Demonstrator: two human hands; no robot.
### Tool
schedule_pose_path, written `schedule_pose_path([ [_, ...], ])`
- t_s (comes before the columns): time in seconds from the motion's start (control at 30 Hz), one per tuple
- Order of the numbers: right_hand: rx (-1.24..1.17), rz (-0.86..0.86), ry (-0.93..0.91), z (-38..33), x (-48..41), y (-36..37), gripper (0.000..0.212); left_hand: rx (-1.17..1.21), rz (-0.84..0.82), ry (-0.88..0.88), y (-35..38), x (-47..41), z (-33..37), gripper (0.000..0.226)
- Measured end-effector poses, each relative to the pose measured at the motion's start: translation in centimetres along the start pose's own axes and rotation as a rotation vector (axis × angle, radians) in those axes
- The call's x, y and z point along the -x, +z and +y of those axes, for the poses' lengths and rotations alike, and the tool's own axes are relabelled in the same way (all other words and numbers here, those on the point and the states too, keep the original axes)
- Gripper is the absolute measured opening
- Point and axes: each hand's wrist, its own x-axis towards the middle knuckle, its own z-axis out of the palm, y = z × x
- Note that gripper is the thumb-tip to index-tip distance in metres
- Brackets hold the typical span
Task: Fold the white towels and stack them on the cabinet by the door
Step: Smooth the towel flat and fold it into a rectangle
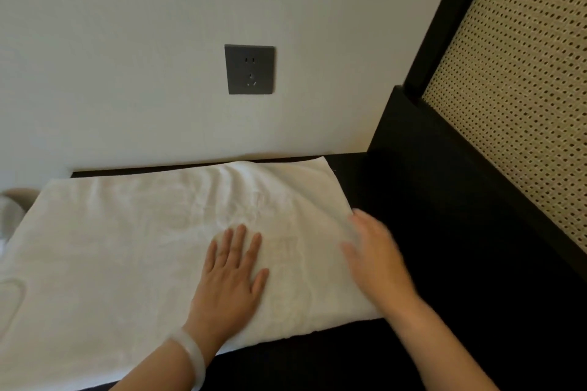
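White towel (143, 247), spread flat on black cabinet top (444, 279) below wall socket (250, 69); left hand (230, 276) pressing on it, fingers straight, slightly apart; right hand (374, 257), blurred, fingers extended at towel's right edge.

A white towel (127, 247) lay spread on a dark cabinet (444, 263). The left hand (230, 273) rested flat on it, palm down, fingers straight and slightly spread, with a pale bracelet (192, 355) on its wrist. Just right of that hand, the right hand (374, 257) was blurred, its fingers straight over the towel's right edge; whether it pressed the cloth could not be told. Beyond both hands rose a pale wall (127, 57) with a grey socket (250, 69). Right of the right hand stood a black-framed cane panel (524, 89).
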Motion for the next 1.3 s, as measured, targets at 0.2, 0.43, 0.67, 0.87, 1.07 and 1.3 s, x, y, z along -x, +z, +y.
schedule_pose_path([
  [0.2,0.243,-0.335,-0.321,0.8,-0.7,6.0,0.073,0.02,-0.014,0.026,0.0,0.1,-0.1,0.064],
  [0.43,-0.039,-0.116,-0.208,-2.3,-5.4,3.9,0.078,0.033,0.047,-0.028,-1.7,-4.5,-2.1,0.062],
  [0.67,-0.086,-0.067,0.264,-1.1,-18.2,2.7,0.056,0.023,-0.022,-0.158,0.0,-7.7,-4.8,0.066],
  [0.87,-0.43,-0.128,0.502,0.9,-22.9,3.1,0.064,0.041,0.016,-0.164,0.6,-7.8,-4.9,0.064],
  [1.07,-0.67,-0.149,0.564,1.0,-24.9,3.5,0.025,0.037,0.004,-0.165,0.5,-7.6,-4.8,0.063],
  [1.3,-0.463,0.108,0.44,2.3,-25.8,4.8,0.029,0.027,0.013,-0.156,0.7,-7.6,-4.9,0.061],
])
